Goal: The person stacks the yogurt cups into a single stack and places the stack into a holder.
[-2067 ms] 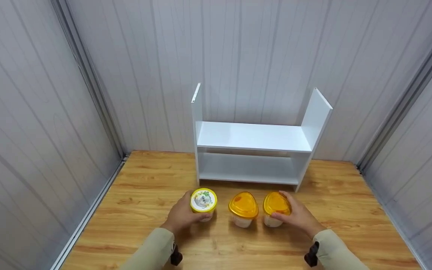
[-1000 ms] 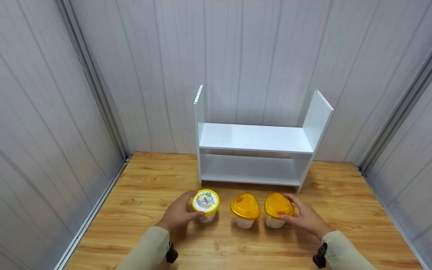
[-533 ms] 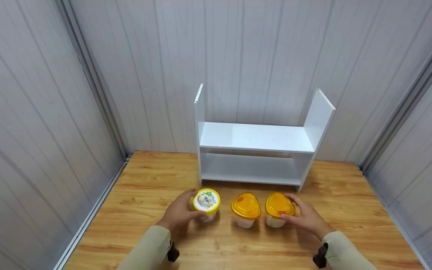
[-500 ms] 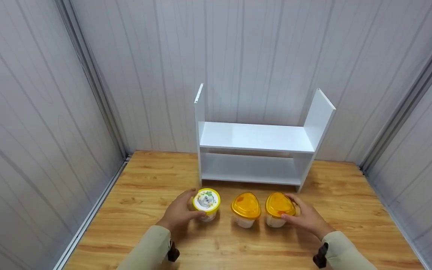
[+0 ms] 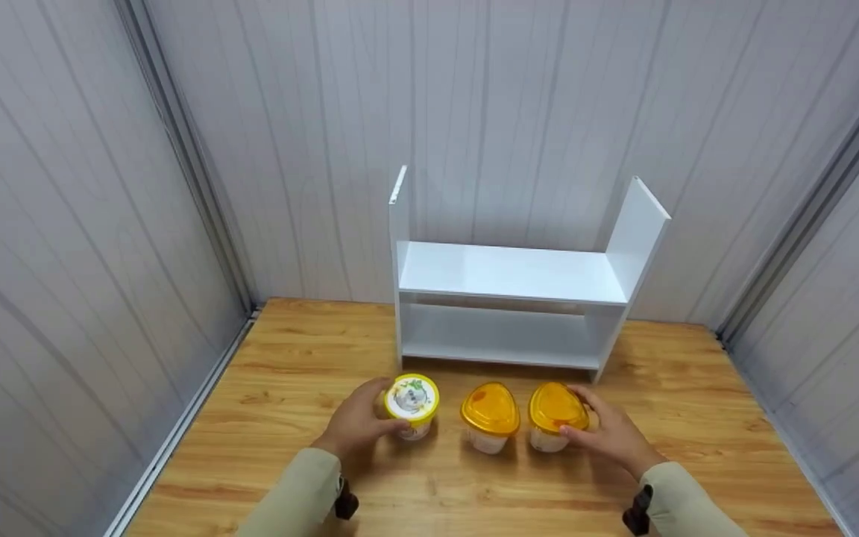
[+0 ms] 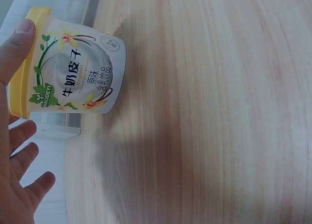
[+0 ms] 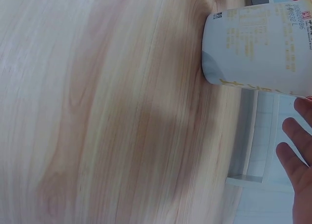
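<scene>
In the head view my left hand (image 5: 361, 421) pinches a milk drink cup (image 5: 411, 403) with a yellow-rimmed white lid, thumb and index finger at the lid's edge. The left wrist view shows this cup (image 6: 78, 68) upright on the wood, with the other fingers spread loose behind it. On the right, my right hand (image 5: 608, 431) pinches a tub (image 5: 558, 409) by its orange rounded-triangle lid. The right wrist view shows the white side of this tub (image 7: 258, 46), close over the wood. A matching orange-lidded tub (image 5: 490, 414) stands untouched between the hands.
A white two-tier shelf (image 5: 511, 272) with tall side panels stands behind the cups on the wooden table (image 5: 429, 492). Pale panelled walls (image 5: 325, 149) enclose the table at the back and both sides.
Over two seconds the thumbs have shifted slightly outward on their lids, the right one more. The view has drifted a little. In the last half second hands and cups stay practically still.
</scene>
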The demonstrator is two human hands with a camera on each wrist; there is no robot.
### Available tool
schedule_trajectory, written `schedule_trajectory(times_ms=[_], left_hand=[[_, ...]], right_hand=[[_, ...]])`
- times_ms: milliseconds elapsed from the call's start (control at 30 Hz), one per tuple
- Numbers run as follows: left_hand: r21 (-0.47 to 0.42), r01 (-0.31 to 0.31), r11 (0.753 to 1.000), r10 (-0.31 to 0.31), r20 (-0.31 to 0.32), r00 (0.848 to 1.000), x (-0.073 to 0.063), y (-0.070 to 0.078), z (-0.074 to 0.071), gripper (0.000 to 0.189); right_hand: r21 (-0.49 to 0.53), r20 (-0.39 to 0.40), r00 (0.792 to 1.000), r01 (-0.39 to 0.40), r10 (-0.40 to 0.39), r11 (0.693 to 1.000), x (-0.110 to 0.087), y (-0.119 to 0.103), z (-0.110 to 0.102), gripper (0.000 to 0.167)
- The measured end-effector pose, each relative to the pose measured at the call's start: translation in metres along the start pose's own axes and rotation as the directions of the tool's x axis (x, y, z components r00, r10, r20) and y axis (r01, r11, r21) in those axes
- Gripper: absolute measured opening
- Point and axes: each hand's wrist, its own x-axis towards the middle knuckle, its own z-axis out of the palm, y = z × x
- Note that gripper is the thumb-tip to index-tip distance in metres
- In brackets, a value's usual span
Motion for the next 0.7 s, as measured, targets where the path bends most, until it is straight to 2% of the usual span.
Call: schedule_trajectory(times_ms=[367, 700], left_hand=[[-0.023, 0.03, 0.999, -0.03, 0.016, 0.999, 0.0017, -0.003, 0.0011, 0.09], [-0.033, 0.064, 0.997, -0.064, 0.018, 0.998, 0.0011, -0.0019, 0.0002, 0.092]], right_hand=[[0.002, -0.009, 1.0, 0.011, -0.011, 1.0, 0.0031, 0.0008, 0.0002, 0.075], [0.008, 0.021, 1.0, -0.023, 0.023, 1.0, 0.0043, 0.0021, 0.0033, 0.09]])
